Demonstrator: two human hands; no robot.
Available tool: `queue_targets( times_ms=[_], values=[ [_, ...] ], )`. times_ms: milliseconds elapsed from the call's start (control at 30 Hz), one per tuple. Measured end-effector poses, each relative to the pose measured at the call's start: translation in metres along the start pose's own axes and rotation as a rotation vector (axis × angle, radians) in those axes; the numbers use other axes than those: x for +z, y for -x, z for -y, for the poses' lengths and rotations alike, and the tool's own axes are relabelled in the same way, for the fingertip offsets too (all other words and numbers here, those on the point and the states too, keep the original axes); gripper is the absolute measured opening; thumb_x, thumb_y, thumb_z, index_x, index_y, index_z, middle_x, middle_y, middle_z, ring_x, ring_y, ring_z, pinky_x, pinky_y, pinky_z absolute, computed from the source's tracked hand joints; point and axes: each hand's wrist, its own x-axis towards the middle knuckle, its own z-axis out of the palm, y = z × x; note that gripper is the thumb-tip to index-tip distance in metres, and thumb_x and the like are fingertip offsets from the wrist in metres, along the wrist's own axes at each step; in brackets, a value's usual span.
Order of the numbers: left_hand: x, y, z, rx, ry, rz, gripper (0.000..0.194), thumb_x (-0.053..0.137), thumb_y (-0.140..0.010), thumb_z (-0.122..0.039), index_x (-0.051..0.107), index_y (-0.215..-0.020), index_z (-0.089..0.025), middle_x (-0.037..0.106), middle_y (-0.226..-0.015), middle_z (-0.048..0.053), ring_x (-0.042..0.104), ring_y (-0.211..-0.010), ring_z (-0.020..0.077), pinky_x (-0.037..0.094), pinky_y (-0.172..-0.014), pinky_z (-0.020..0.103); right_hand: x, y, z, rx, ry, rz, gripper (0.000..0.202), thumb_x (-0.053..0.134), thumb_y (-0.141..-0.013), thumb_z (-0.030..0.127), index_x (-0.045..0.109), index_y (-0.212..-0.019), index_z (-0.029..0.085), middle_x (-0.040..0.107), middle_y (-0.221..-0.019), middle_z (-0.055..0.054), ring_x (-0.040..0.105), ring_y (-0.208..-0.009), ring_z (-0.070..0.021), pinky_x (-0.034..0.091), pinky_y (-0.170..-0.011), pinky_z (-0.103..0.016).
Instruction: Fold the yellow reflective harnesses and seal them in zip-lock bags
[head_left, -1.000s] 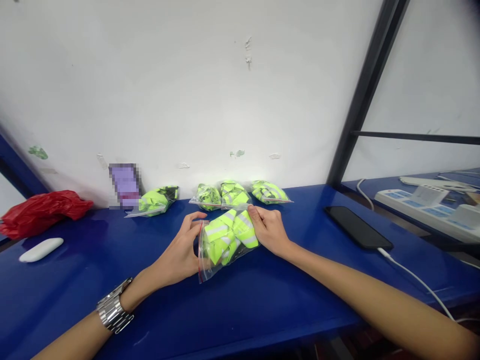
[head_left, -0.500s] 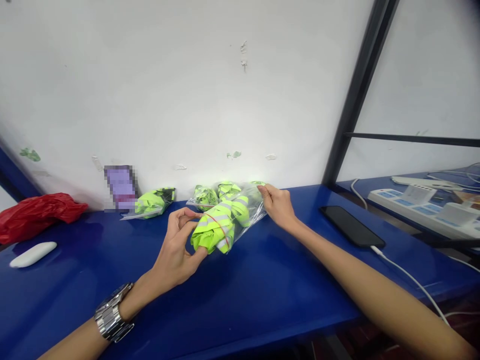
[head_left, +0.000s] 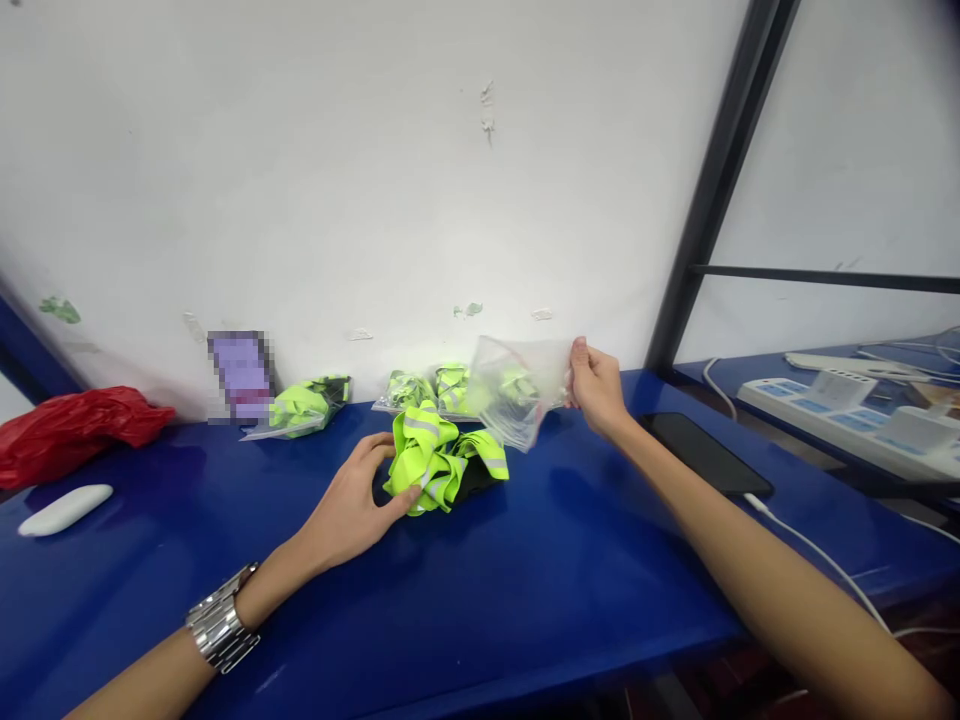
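A bundled neon-yellow reflective vest (head_left: 431,465) with grey stripes and a dark part lies on the blue table (head_left: 480,610). My left hand (head_left: 360,500), with a metal watch on its wrist, grips the vest's left side between thumb and fingers. To the right, my right hand (head_left: 595,385) pinches the edge of a clear plastic bag (head_left: 506,395), which hangs off the table, apart from the vest and looking emptied. Behind it, several bagged yellow bundles (head_left: 409,390) rest against the wall, partly seen through the bag.
Another bagged yellow bundle (head_left: 307,405) and a pixelated purple object (head_left: 241,375) stand at the wall. On the left are a red plastic bag (head_left: 82,425) and a white oval case (head_left: 66,510). A phone (head_left: 705,452) with a cable and a power strip (head_left: 840,415) are on the right.
The bag has come off the vest and moved right and up with my right hand. The vest now sits bare and looser by my left hand.
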Motion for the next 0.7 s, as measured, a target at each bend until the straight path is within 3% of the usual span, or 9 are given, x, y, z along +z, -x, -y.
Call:
queue_targets(
  times_ms=[100, 200, 300, 400, 467, 567, 633, 700],
  values=[
    [-0.009, -0.002, -0.002, -0.031, 0.212, -0.078, 0.058, 0.051, -0.083, -0.052, 0.044, -0.131, -0.02, 0.043, -0.137, 0.011, 0.044, -0.124, 0.0275, 0.04, -0.099, 0.041, 0.013, 0.013, 0.013, -0.022, -0.068, 0.1, 0.058, 0.039, -0.08, 0.076, 0.041, -0.058, 0.022, 0.038, -0.039, 0.006, 0.035, -0.032, -0.0102, 0.025, -0.035, -0.024],
    [-0.024, -0.003, -0.021, -0.106, 0.543, -0.072, 0.055, 0.037, -0.088, -0.058, 0.05, -0.123, -0.018, 0.058, -0.108, 0.009, 0.058, -0.095, 0.0233, 0.048, -0.078, 0.035, 0.021, 0.027, 0.026, -0.114, -0.011, 0.253, 0.058, 0.037, -0.085, 0.071, 0.039, -0.056, 0.021, 0.038, -0.042, 0.005, 0.036, -0.038, -0.0095, 0.026, -0.039, -0.023],
    [-0.035, 0.001, -0.048, -0.233, 0.791, 0.16, 0.06, 0.028, -0.088, -0.066, 0.056, -0.107, -0.017, 0.059, -0.083, 0.005, 0.058, -0.069, 0.019, 0.046, -0.058, 0.031, 0.031, 0.045, 0.038, -0.291, 0.09, 0.352, 0.051, 0.039, -0.092, 0.057, 0.039, -0.058, 0.019, 0.037, -0.05, 0.004, 0.036, -0.048, -0.0092, 0.027, -0.047, -0.023],
    [-0.039, 0.01, -0.071, -0.28, 0.727, 0.397, 0.038, 0.05, -0.085, -0.056, 0.057, -0.09, -0.018, 0.053, -0.068, -0.001, 0.048, -0.054, 0.0108, 0.036, -0.048, 0.021, 0.039, 0.062, 0.048, -0.391, 0.118, 0.447, 0.045, 0.041, -0.095, 0.046, 0.041, -0.059, 0.019, 0.033, -0.053, 0.005, 0.032, -0.051, -0.0087, 0.026, -0.05, -0.023],
    [-0.041, 0.013, -0.076, -0.254, 0.658, 0.489, 0.027, 0.062, -0.081, -0.044, 0.055, -0.081, -0.018, 0.047, -0.061, -0.005, 0.041, -0.05, 0.0071, 0.03, -0.045, 0.017, 0.041, 0.069, 0.053, -0.389, 0.104, 0.488, 0.042, 0.042, -0.095, 0.044, 0.046, -0.062, 0.018, 0.036, -0.054, 0.005, 0.034, -0.05, -0.0086, 0.026, -0.049, -0.023],
    [-0.053, 0.005, -0.067, -0.217, 0.606, 0.364, 0.025, 0.066, -0.079, -0.042, 0.055, -0.08, -0.019, 0.046, -0.059, -0.006, 0.041, -0.05, 0.0065, 0.031, -0.045, 0.016, 0.036, 0.071, 0.055, -0.311, 0.04, 0.449, 0.031, 0.043, -0.094, 0.045, 0.059, -0.092, 0.018, 0.056, -0.07, 0.001, 0.046, -0.052, -0.009, 0.035, -0.05, -0.023],
    [-0.066, -0.011, -0.047, -0.228, 0.565, 0.169, 0.029, 0.07, -0.074, -0.044, 0.059, -0.085, -0.019, 0.052, -0.064, -0.004, 0.047, -0.055, 0.0085, 0.038, -0.049, 0.018, 0.031, 0.067, 0.054, -0.255, 0.011, 0.369, 0.034, 0.044, -0.094, 0.045, 0.053, -0.116, 0.021, 0.064, -0.092, -0.004, 0.053, -0.054, -0.0093, 0.041, -0.053, -0.024],
    [-0.081, -0.032, -0.02, -0.303, 0.564, -0.038, 0.037, 0.074, -0.067, -0.046, 0.062, -0.088, -0.019, 0.058, -0.07, -0.002, 0.052, -0.059, 0.0104, 0.044, -0.054, 0.021, 0.028, 0.063, 0.052, -0.234, 0.027, 0.309, 0.036, 0.045, -0.094, 0.045, 0.049, -0.121, 0.023, 0.064, -0.104, -0.006, 0.055, -0.053, -0.0092, 0.044, -0.055, -0.026]
  ],
)
